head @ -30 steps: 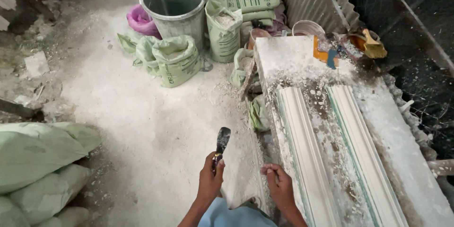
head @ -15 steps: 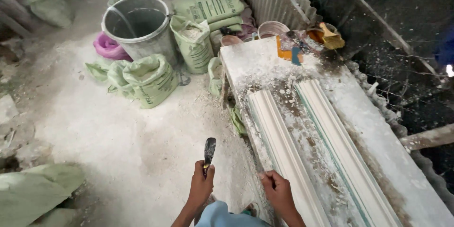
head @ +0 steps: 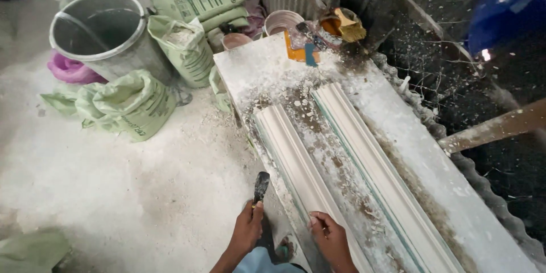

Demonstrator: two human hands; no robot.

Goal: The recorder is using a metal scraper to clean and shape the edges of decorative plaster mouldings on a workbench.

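Note:
My left hand (head: 247, 230) grips a dark scraper (head: 260, 186) with its blade pointing up, held just left of the worktable's edge. My right hand (head: 330, 238) rests with curled fingers on the near end of a long white plaster moulding (head: 296, 159). A second moulding (head: 369, 159) lies parallel to the right. Both lie on a white worktable (head: 256, 65) strewn with plaster crumbs and brown dirt.
A grey bucket (head: 102, 31) stands at the back left with green sacks (head: 133, 105) around it. Small tubs (head: 282, 21), a brush (head: 348, 25) and an orange tool (head: 298, 54) sit at the table's far end. A corrugated sheet and mesh run along the right. The floor is white with powder.
The view has swung right and tilted down toward the table. My left hand still holds the scraper and my right hand stays on the moulding's near end.

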